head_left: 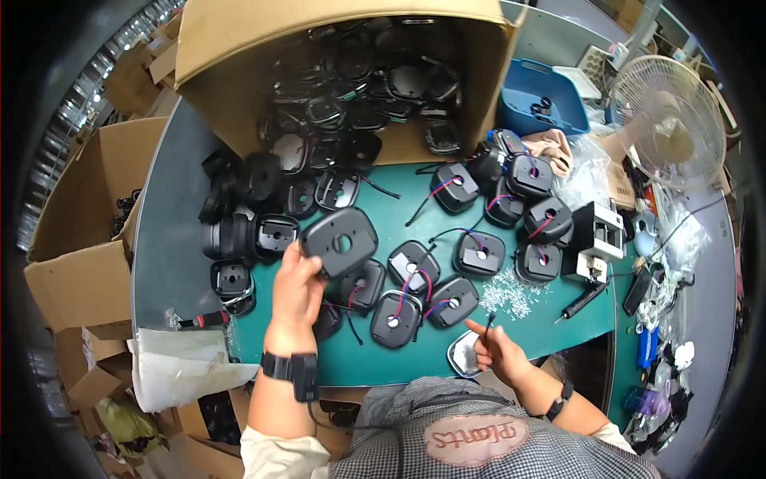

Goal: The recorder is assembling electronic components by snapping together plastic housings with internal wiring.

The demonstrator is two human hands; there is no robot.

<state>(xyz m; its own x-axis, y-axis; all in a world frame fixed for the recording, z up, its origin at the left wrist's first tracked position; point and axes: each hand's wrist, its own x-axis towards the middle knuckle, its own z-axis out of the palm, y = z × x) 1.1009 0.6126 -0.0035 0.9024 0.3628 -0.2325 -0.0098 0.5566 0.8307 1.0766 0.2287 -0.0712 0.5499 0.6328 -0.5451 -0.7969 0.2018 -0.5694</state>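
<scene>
The left hand (pixel 297 287) has its fingers closed on the near-left edge of a raised, rounded-square black plastic housing (pixel 361 229), best gripped firmly with its hole uncovered, the right hand's (pixel 500 353) fingers curl half-open, any hold unclear from here, and scattered white slivers (pixel 511 295) dot the green surface (pixel 549 332) before a white caged fan (pixel 669 120).

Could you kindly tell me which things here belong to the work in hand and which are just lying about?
Likely in the work:
black housing in the left hand
wired black housings
small silvery pieces
black handheld tool

Likely just lying about:
fan
beige cloth
white sheeting
</scene>
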